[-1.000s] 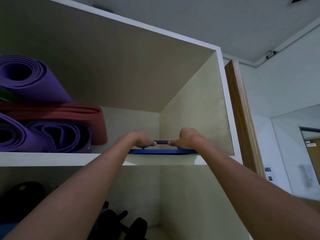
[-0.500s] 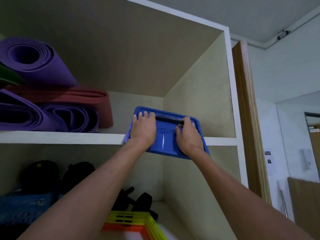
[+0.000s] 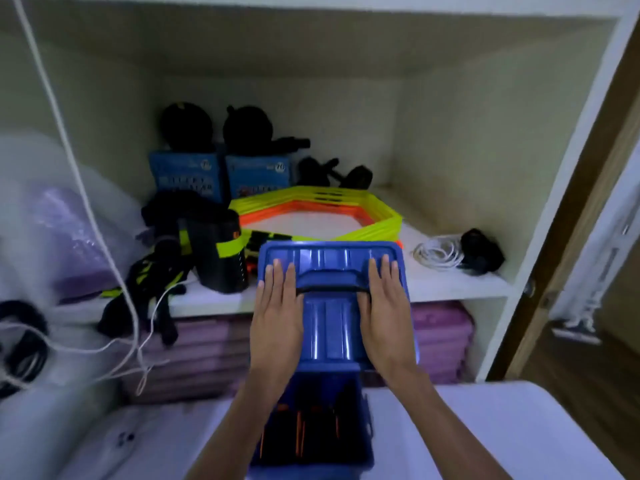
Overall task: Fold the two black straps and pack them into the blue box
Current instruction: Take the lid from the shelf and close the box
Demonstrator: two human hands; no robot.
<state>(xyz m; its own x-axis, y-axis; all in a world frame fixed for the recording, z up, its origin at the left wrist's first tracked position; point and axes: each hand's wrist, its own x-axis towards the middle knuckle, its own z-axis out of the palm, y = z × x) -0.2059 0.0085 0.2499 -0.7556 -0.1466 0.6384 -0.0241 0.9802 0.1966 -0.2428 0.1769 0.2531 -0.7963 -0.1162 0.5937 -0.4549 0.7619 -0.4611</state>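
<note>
The blue box (image 3: 367,441) stands on a white table close in front of me. Inside it lie the folded black straps (image 3: 304,434), showing orange edges. I hold the blue lid (image 3: 329,334) tilted over the box's far end, so the near part of the box stays uncovered. My left hand (image 3: 277,317) lies on the lid's left side and my right hand (image 3: 384,317) on its right, fingers spread flat on top. Both thumbs reach in towards the lid's black handle (image 3: 327,289).
Behind the lid, a shelf (image 3: 450,289) carries yellow and orange hexagon rings (image 3: 346,206), a black bag with neon stripes (image 3: 211,251), blue cartons (image 3: 256,174), dumbbells (image 3: 332,171) and a coiled white cable (image 3: 438,254). Purple mats (image 3: 440,337) are stacked below. A white cord (image 3: 79,174) hangs at left.
Both hands pulled the blue lid off the upper shelf and brought it down over the blue box. My view tipped down from the top shelf to the table.
</note>
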